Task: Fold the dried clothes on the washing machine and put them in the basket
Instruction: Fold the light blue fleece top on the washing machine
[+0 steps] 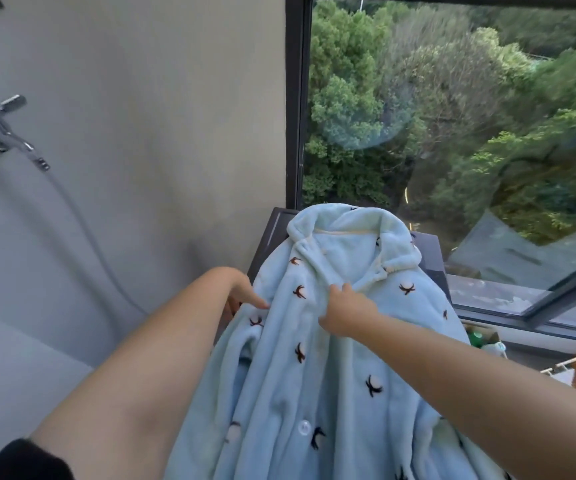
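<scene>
Right, you pinched the blue pajama top (331, 375) mid-frame: your left hand (245, 296) gripped its left edge, your right hand (348, 311) its front placket; bare wall (141, 133) left, window (452, 133) upper right.

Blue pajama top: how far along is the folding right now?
Early. Done: nothing folded shows. In hand: the pajama top lies spread out, collar away, no fold made; the left hand holds its left edge, the right hand pinches the front below the collar. Left: fold it and stow it.
</scene>
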Tool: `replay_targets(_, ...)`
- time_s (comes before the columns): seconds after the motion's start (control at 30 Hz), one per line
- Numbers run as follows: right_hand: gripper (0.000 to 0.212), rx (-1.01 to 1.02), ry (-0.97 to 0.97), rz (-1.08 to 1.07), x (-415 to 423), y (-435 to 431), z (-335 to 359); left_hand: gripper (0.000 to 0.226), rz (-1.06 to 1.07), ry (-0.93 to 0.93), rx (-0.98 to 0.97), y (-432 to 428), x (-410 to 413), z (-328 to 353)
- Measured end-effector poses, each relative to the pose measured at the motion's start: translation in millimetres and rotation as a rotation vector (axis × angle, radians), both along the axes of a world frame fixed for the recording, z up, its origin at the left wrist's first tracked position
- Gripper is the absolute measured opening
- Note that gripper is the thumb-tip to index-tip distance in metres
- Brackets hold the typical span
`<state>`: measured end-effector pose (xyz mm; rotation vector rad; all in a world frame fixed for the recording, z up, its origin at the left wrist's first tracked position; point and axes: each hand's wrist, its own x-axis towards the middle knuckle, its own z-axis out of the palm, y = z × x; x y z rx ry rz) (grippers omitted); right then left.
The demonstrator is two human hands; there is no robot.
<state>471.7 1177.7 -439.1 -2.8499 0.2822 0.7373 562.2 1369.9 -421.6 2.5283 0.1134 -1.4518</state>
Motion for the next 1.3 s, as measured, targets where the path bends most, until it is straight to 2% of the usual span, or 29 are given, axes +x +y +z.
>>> replay_targets(0.1, 0.111, -0.026, 0.212, 0.047, -16.2, 6.7, -8.1, 0.062, -0.104, 0.133, 0.159, 11.1, -22.1, -4.3)
replay_targets(0.17, 0.128, -0.052, 0.270, 0.098, -24.7, 8.1, -10.0, 0.049, -0.098, 0.137, 0.169, 15.2, -38.5, -6.9)
replay_targets(0.27, 0.133, -0.097, 0.273, 0.172, -36.8, 6.9, -12.9, 0.033, -0.122, -0.016, 0.208, 20.4, -55.6, 1.2)
replay_targets(0.33, 0.133, -0.098, 0.268, 0.184, -41.7, 4.5, -12.7, 0.026, -0.135, -0.214, 0.259, 26.3, -59.3, 12.6)
replay_targets(0.47, 0.133, -0.097, 0.274, 0.178, -43.6, 3.7, -11.1, 0.032, 0.054, -0.581, 0.316, 40.8, -54.4, 20.9)
replay_targets(0.6, 0.135, -0.168, 0.249, 0.141, -45.3, 11.7, -21.9, 0.036, 0.086, -0.760, 0.338, 36.3, -47.8, 15.4)
replay_targets(0.67, 0.135, -0.197, 0.245, 0.137, -45.2, 12.5, -22.8, 0.037, 0.025, -0.714, 0.263, 37.7, -49.1, 7.6)
replay_targets(0.77, 0.135, -0.213, 0.287, 0.142, -43.2, 10.3, -19.3, 0.059, 0.036, -0.323, 0.060, 57.6, -62.4, -7.6)
replay_targets(0.87, 0.137, -0.219, 0.307, 0.156, -42.9, 8.9, -18.8, 0.077, 0.113, -0.012, 0.019, 85.6, -81.2, -14.0)
replay_targets(0.97, 0.137, -0.233, 0.296, 0.147, -43.5, 10.3, -21.7, 0.054, 0.078, 0.221, 0.024, 103.5, -94.6, -18.4)
replay_targets(1.03, 0.138, -0.244, 0.290, 0.138, -43.2, 11.6, -23.7, 0.047, 0.094, 0.218, -0.021, 108.9, -101.0, -28.5)
replay_targets(1.17, 0.137, -0.248, 0.284, 0.137, -44.5, 13.9, -22.3, 0.015, 0.117, 0.038, -0.095, 110.7, -109.9, -40.9)
replay_targets(1.23, 0.136, -0.253, 0.280, 0.138, -45.8, 15.1, -21.2, 0.012, 0.086, -0.026, -0.062, 110.4, -111.9, -35.4)
replay_targets(1.3, 0.135, -0.252, 0.278, 0.138, -45.7, 15.7, -21.2, 0.016, 0.088, -0.277, 0.037, 108.4, -111.5, -25.9)
